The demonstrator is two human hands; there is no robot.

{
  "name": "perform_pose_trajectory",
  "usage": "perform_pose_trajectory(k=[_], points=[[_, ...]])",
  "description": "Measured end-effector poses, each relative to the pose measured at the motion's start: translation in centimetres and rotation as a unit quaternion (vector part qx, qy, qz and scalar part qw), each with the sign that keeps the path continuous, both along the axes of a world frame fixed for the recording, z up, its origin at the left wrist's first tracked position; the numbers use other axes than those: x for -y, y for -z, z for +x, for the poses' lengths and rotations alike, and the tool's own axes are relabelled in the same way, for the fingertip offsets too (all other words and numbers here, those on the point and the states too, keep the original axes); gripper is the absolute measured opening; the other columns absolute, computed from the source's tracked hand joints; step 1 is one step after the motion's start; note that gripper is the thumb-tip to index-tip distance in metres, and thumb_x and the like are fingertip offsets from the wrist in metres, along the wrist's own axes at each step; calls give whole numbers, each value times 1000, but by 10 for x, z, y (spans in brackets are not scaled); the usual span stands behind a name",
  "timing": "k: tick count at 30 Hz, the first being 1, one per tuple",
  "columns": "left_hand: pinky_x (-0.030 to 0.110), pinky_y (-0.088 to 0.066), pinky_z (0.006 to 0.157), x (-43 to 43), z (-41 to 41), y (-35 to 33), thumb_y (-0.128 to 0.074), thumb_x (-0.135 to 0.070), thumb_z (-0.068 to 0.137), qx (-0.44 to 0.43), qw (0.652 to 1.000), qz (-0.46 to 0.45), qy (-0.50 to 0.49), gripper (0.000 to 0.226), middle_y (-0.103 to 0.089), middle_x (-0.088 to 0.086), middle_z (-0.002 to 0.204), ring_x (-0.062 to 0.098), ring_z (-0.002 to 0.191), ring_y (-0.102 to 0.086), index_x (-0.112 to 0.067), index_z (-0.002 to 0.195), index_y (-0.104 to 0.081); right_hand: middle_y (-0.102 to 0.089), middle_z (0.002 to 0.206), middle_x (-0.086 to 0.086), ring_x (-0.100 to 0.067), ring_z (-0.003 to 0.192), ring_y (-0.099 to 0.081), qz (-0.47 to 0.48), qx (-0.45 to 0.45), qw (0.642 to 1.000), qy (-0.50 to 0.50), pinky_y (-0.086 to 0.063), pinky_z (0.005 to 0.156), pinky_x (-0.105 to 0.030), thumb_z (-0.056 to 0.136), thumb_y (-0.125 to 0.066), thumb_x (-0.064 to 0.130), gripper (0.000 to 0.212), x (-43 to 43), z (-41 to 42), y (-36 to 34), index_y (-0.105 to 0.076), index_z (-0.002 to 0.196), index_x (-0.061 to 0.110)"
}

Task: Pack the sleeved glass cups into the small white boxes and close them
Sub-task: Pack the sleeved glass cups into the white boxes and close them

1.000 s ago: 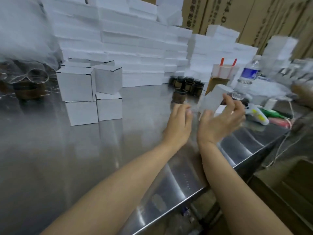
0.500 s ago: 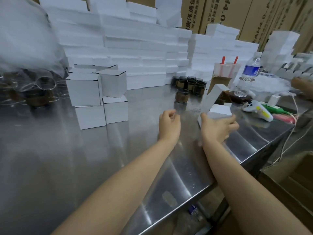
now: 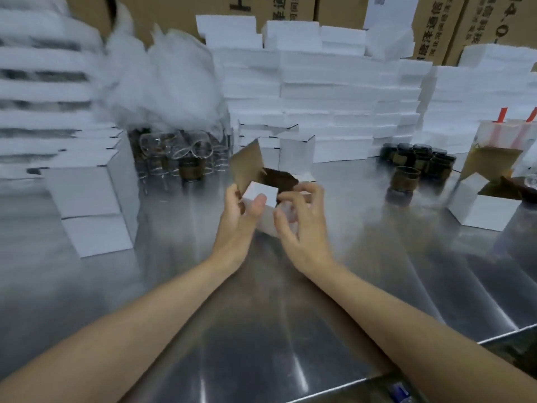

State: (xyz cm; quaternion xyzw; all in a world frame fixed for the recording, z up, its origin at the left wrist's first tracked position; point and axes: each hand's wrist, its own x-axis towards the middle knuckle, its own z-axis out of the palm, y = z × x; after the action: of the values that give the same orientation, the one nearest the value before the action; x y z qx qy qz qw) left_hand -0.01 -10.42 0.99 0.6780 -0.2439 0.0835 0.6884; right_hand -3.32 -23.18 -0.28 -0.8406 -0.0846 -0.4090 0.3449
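A small white box (image 3: 259,196) with its brown-lined flaps open is held just above the steel table (image 3: 290,330) at the centre. My left hand (image 3: 238,219) grips its left side, thumb on the front face. My right hand (image 3: 302,219) curls round its right side, fingertips at the dark flap. Nothing shows inside the box. One sleeved glass cup (image 3: 404,177) stands alone to the right, with a cluster of several sleeved cups (image 3: 418,158) behind it.
A second open white box (image 3: 482,210) sits at the far right. Closed boxes (image 3: 87,196) are stacked at the left. Bare glasses (image 3: 174,152) stand under a plastic bag. Stacks of flat white boxes (image 3: 319,91) wall the back. A drink with red straws (image 3: 505,132) stands at right.
The view has swung left. The white box moved from the right side to the centre, its flaps now stand open, and my left hand has taken hold of it alongside the right.
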Motion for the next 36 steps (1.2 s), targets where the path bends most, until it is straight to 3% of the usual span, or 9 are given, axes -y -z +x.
perform_pose_trajectory(k=[3,7,10,13,17,22,28,32,36], points=[[3,-43,67,-26,29,4,-65,-51,84,-49,996,-55,-51,61,-59,-13,105,-16,82,-59,-21,130,-37,-48,106,-6,-8,93,-48,-35,48,993,-101,-44,81,-22,93,-45,17,25,-35,27,-3,-60,106,2],[5,-44,68,-45,56,5,-64,-28,91,-62,986,-76,-135,52,-62,-6,111,-9,89,-61,-20,135,-38,-55,90,3,-5,77,-51,43,62,992,-103,-41,69,-17,91,-48,6,16,-59,54,-4,-62,99,6],[6,-44,77,-44,62,8,-58,-33,94,-73,984,-63,-147,40,-62,-5,121,0,105,-58,-25,131,-44,-54,103,8,-5,90,-51,40,73,996,-16,-40,70,-17,88,-53,17,15,-49,62,-1,-67,94,17],[20,-38,103,-38,61,12,-52,-40,96,-55,990,-17,-126,49,-55,-4,136,6,123,-50,-21,141,-44,-44,126,11,-7,111,-47,58,26,996,-55,-35,86,-5,89,-57,20,10,-40,66,-1,-66,92,22],[33,-33,113,-38,62,7,-37,-49,91,-100,979,-87,-152,57,-55,0,139,13,130,-48,-18,138,-51,-52,123,8,-2,101,-59,128,8,986,-110,-45,75,-9,92,-61,15,25,-44,66,-2,-53,109,32],[45,-44,105,-43,63,4,-33,-33,91,-176,949,-167,-199,27,-64,-4,119,18,114,-59,-39,100,-57,-60,114,2,-8,97,-57,134,11,989,-66,-47,85,-21,90,-51,0,32,-37,65,-4,-61,117,14],[45,-47,100,-46,68,7,-33,-5,96,-166,952,-110,-233,34,-66,11,114,28,108,-61,-15,102,-65,-61,129,-5,-4,110,-54,126,-70,987,-75,-37,87,1,94,-56,9,28,-37,64,-5,-66,119,3],[38,-51,91,-46,65,5,-32,2,95,-143,957,-99,-231,35,-68,14,107,28,101,-64,-13,101,-63,-61,129,9,-3,114,-57,137,-113,978,-106,-40,96,-9,92,-62,27,38,-38,62,-4,-61,129,18],[41,-51,87,-51,63,2,-35,-3,92,-170,950,-113,-236,30,-69,12,103,30,100,-65,-13,97,-63,-51,105,49,12,113,-51,129,-174,965,-150,-38,87,-3,86,-69,37,59,-40,59,0,-47,141,31]])
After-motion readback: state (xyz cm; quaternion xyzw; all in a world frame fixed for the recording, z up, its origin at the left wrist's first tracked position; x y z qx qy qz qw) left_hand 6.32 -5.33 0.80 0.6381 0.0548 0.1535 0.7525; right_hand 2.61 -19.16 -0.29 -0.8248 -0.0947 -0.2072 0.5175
